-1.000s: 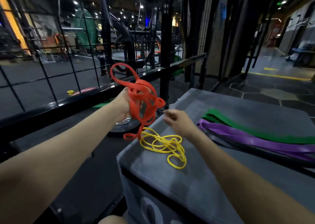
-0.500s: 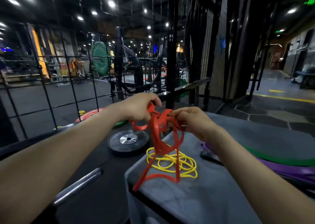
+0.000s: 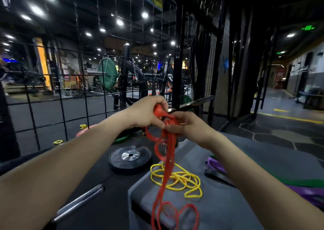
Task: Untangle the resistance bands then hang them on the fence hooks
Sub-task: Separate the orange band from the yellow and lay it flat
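Hands, left hand and right hand, both pinch the tangled red band above the grey box

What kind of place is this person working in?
Very likely a gym: a weight plate lies on the floor, a barbell carrying a green plate stands behind the wire fence, and resistance bands lie on a grey box.

Both my arms reach forward, hands meeting above the grey box. My left hand is curled tight around the orange resistance band (thumb on top); my right hand pinches its knot just beside.
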Action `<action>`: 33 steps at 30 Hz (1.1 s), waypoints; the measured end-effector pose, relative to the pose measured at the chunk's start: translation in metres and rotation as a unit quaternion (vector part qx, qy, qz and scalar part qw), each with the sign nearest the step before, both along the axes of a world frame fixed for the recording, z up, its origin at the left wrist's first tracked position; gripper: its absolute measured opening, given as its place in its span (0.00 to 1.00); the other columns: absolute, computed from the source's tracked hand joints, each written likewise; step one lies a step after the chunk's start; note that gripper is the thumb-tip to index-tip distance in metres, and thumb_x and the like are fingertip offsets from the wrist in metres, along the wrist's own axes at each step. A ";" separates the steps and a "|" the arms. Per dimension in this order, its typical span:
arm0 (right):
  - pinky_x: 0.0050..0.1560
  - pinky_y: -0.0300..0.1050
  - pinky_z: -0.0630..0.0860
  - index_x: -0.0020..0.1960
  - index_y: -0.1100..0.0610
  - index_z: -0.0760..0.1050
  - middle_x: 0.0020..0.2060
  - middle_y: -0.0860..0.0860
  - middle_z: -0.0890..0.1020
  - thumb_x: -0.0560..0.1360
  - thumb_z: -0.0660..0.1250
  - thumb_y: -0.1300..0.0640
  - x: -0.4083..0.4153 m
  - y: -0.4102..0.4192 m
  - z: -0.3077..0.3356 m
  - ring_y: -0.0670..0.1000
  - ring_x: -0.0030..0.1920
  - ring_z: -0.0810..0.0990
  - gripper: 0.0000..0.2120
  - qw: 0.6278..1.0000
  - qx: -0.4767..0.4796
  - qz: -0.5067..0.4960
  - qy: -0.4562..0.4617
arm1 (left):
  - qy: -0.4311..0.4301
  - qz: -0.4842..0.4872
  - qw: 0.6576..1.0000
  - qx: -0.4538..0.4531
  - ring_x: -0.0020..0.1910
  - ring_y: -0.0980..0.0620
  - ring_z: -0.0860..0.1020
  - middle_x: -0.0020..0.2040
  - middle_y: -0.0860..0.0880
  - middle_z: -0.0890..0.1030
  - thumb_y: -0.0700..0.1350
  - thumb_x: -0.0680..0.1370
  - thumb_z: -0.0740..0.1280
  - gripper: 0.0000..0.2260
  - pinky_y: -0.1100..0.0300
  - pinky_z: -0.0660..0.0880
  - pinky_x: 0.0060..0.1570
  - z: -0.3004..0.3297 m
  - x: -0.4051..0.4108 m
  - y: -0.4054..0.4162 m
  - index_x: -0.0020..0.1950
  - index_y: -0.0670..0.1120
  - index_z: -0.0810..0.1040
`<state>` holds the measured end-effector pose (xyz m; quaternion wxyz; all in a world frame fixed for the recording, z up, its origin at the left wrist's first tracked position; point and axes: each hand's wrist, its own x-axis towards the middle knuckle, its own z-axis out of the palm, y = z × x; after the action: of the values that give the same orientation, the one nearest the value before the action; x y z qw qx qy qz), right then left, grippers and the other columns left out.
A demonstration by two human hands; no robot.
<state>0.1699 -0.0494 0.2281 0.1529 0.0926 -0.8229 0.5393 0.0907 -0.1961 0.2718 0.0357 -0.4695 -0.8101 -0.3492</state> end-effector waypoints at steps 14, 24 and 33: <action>0.45 0.43 0.78 0.50 0.56 0.77 0.42 0.53 0.83 0.73 0.59 0.76 0.006 0.024 0.004 0.51 0.43 0.82 0.18 0.979 -0.170 -0.034 0.111 | -0.337 0.012 0.909 0.246 0.41 0.52 0.76 0.42 0.46 0.75 0.27 0.72 0.66 0.11 0.67 0.78 0.39 -0.028 -0.023 -0.024 0.46 0.42 0.74; 0.37 0.36 0.78 0.48 0.56 0.76 0.40 0.54 0.82 0.67 0.62 0.82 0.017 0.029 -0.003 0.45 0.41 0.82 0.23 0.987 -0.097 -0.057 0.113 | -0.417 -0.040 0.881 0.219 0.29 0.60 0.67 0.33 0.53 0.74 0.41 0.77 0.64 0.04 0.72 0.63 0.22 -0.043 -0.009 -0.009 0.47 0.43 0.78; 0.44 0.27 0.73 0.40 0.50 0.78 0.48 0.55 0.78 0.68 0.72 0.69 0.023 0.039 -0.008 0.47 0.45 0.79 0.13 0.973 0.186 -0.120 0.060 | -0.427 -0.113 0.847 0.296 0.22 0.62 0.66 0.30 0.55 0.76 0.40 0.77 0.63 0.05 0.73 0.56 0.20 -0.023 -0.004 -0.003 0.46 0.45 0.78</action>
<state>0.1932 -0.0105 0.2203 0.2454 0.0521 -0.9032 0.3483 0.0871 -0.1992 0.2487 -0.2164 -0.3298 -0.5448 -0.7401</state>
